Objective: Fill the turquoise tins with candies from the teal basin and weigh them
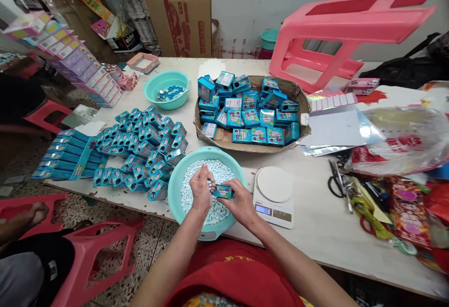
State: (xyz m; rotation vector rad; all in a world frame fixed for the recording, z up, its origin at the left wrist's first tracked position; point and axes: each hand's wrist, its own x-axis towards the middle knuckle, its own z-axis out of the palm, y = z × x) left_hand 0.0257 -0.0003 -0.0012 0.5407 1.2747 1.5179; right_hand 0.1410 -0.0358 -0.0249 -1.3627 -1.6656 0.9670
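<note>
Over a turquoise basin of small pale candies, my right hand grips a small blue box by its right end, with the printed side up. My left hand is closed round some of the pale candies, at the left end of the box. A white scale stands just right of the basin. Behind the basin, a cardboard tray holds several blue boxes. Many more blue boxes with round holes in their ends stand in a cluster to the left.
A second turquoise basin with round pieces lies at the back left, near stacked colourful boxes. A pink stool rests on the table at the back right. Scissors and plastic bags lie right. Someone's hand is at lower left.
</note>
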